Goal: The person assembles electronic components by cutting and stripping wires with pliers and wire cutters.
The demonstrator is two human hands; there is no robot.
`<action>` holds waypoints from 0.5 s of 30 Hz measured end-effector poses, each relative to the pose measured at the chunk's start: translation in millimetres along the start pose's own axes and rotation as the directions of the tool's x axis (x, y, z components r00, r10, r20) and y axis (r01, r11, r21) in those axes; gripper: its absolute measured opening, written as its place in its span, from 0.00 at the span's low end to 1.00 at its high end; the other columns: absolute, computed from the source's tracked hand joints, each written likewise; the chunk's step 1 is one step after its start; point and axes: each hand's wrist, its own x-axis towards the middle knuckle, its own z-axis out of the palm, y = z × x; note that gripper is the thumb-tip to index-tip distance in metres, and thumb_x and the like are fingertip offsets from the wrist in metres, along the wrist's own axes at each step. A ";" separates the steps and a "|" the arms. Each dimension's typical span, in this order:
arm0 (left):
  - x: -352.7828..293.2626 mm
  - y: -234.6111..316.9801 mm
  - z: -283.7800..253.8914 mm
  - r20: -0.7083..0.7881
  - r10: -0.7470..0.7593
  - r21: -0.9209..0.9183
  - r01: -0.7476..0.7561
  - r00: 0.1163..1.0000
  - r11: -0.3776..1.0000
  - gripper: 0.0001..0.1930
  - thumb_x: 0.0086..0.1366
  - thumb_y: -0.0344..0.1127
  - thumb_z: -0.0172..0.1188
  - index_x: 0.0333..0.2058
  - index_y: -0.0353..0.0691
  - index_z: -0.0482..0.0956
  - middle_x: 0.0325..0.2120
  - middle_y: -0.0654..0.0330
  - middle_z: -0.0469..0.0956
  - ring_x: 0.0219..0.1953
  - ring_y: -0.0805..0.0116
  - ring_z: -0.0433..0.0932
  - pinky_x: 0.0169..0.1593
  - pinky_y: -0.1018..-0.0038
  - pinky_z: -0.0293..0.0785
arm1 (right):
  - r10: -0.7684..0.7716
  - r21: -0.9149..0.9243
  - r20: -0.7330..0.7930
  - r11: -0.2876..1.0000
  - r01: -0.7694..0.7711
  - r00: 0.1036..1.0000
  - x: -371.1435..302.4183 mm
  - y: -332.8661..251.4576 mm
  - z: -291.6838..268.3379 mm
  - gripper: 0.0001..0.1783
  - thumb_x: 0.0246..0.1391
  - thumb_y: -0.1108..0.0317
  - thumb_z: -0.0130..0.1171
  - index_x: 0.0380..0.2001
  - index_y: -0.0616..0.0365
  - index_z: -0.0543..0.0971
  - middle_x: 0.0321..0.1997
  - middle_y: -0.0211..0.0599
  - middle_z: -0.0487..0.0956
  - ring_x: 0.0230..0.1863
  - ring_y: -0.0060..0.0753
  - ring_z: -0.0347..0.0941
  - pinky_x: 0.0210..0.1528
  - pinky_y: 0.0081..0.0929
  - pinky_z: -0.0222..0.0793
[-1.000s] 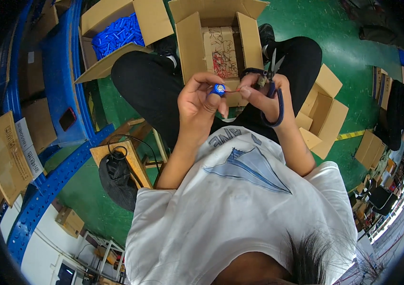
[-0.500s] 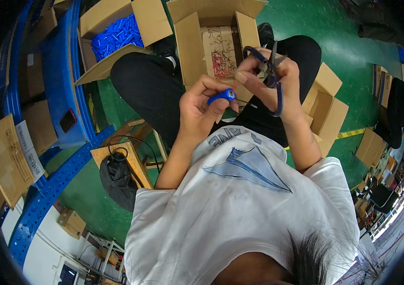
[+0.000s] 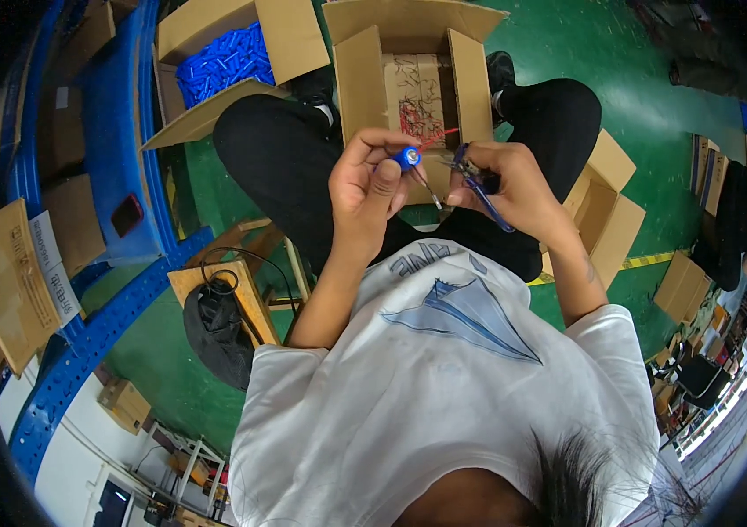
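Note:
My left hand (image 3: 363, 186) is closed around a small blue cylindrical battery cell (image 3: 409, 158), its round metal end facing me. A red wire (image 3: 439, 136) sticks out from the cell toward the upper right. A dark wire with a pale tip (image 3: 431, 195) hangs down from it, toward the right hand. My right hand (image 3: 518, 180) grips scissors with dark blue handles (image 3: 491, 207). Their blades point left toward the cell and its wires, partly hidden by the fingers. Whether the blades touch a wire, I cannot tell.
Between my legs stands an open cardboard box (image 3: 362, 83) with red and black wire pieces inside. Many blue cells (image 3: 226, 63) fill another box at the upper left. A third open box (image 3: 599, 204) sits beyond my right knee. A phone (image 3: 126, 215) lies on the blue rack (image 3: 105, 132).
The scissors have swung from pointing up to pointing left at the wires. My right fingers have let go of the red wire. The cell has turned its end toward me.

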 end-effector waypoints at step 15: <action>-3.8 0.4 5.4 0.041 0.096 0.093 -0.099 0.995 0.991 0.18 0.59 0.39 0.56 0.41 0.34 0.62 0.32 0.57 0.71 0.32 0.74 0.72 0.36 0.83 0.65 | -0.217 -0.366 -0.198 0.921 0.133 0.956 -1.5 -12.9 -2.8 0.21 0.32 0.53 0.66 0.14 0.58 0.70 0.15 0.36 0.69 0.21 0.42 0.67 0.25 0.32 0.59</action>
